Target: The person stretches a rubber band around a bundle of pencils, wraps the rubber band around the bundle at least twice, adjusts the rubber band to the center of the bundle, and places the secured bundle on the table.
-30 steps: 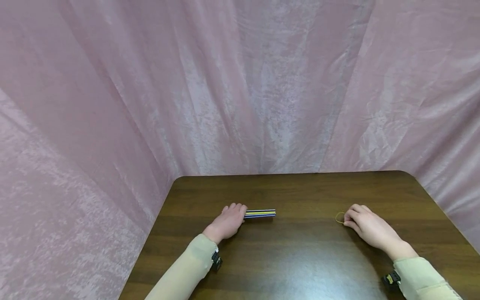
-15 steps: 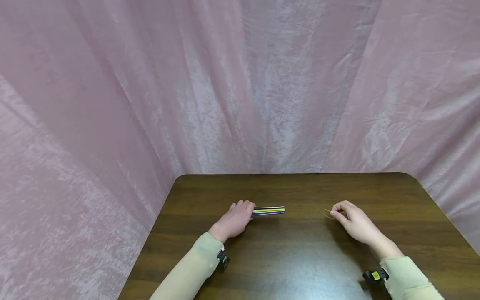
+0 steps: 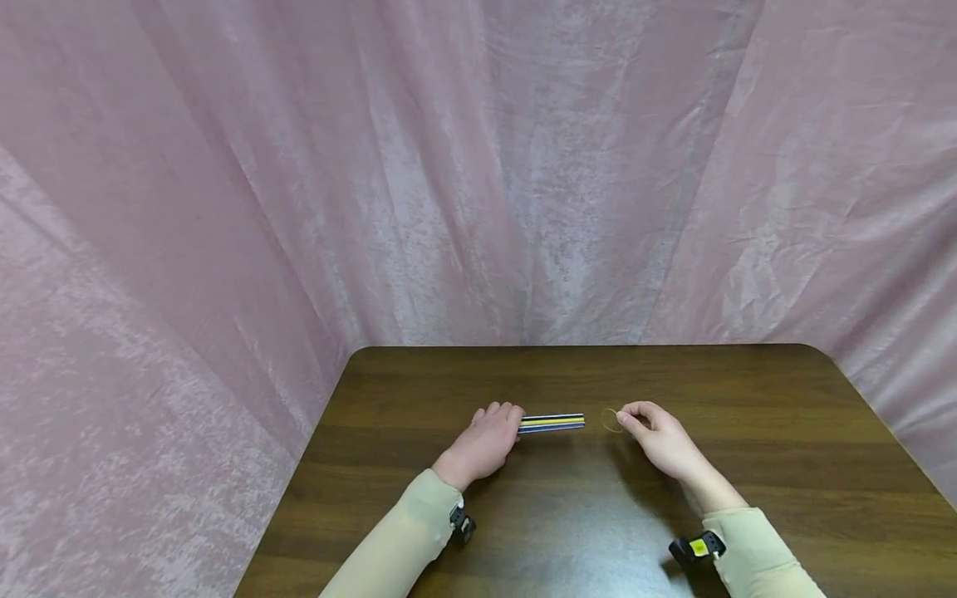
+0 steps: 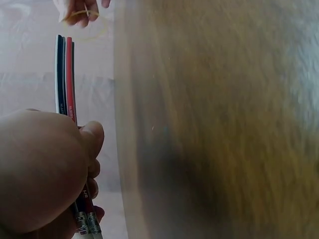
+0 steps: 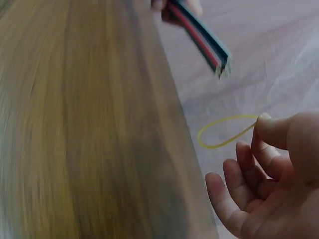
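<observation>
My left hand (image 3: 483, 444) grips a bundle of pencils (image 3: 553, 423) above the table. In the left wrist view the pencils (image 4: 70, 79) show red and dark barrels, with metal ferrules and erasers below the fist. Their other ends point toward my right hand (image 3: 661, 440). Between thumb and forefinger, the right hand pinches a thin yellow rubber band (image 5: 214, 144), which hangs out as an open loop. That loop is a short gap away from the pencil ends. The right hand's other fingers (image 5: 232, 184) are loosely bent and hold nothing.
Both hands are over a brown wood-grain table (image 3: 523, 531) with rounded far corners. Pink velvet curtain (image 3: 478, 183) hangs behind it and along the sides. A small black camera sits on each wrist.
My right hand has moved left with the rubber band, toward the pencils. My left hand has shifted a little right with the bundle, so the gap between them is much smaller.
</observation>
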`<state>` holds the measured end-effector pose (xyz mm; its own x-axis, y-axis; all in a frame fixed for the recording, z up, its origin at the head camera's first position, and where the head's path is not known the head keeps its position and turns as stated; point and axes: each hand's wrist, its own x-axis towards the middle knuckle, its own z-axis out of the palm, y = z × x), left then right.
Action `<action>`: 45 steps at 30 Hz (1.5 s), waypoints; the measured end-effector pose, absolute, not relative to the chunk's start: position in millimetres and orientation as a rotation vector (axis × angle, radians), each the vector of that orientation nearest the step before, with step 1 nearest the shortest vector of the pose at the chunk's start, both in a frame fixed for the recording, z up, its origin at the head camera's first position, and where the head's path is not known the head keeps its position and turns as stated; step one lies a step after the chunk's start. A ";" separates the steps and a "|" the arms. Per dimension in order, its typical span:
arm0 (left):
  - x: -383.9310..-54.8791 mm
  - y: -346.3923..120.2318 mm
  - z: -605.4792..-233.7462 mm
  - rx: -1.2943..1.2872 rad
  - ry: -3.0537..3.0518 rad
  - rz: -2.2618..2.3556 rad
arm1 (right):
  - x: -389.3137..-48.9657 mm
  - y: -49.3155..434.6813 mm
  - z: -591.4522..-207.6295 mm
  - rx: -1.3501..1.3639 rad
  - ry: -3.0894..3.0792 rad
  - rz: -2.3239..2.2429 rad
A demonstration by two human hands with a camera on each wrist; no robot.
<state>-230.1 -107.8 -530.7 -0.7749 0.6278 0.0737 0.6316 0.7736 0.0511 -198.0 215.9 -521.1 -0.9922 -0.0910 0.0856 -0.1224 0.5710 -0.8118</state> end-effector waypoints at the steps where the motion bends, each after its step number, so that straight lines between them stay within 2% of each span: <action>1: -229.5 -106.6 -530.8 -1.033 -2.909 -0.105 | -198.2 211.7 -520.0 0.178 -2.754 1.442; 18: -230.2 -97.6 -534.7 -0.958 -2.893 0.005 | -202.0 167.0 -513.0 0.241 -2.683 1.478; 33: -236.9 -92.9 -530.5 -0.764 -2.948 -0.154 | -202.6 128.0 -535.2 0.276 -2.408 1.474; 45: -227.5 -79.4 -509.5 -0.916 -2.969 -0.393 | -204.2 116.4 -540.4 0.584 -2.546 1.399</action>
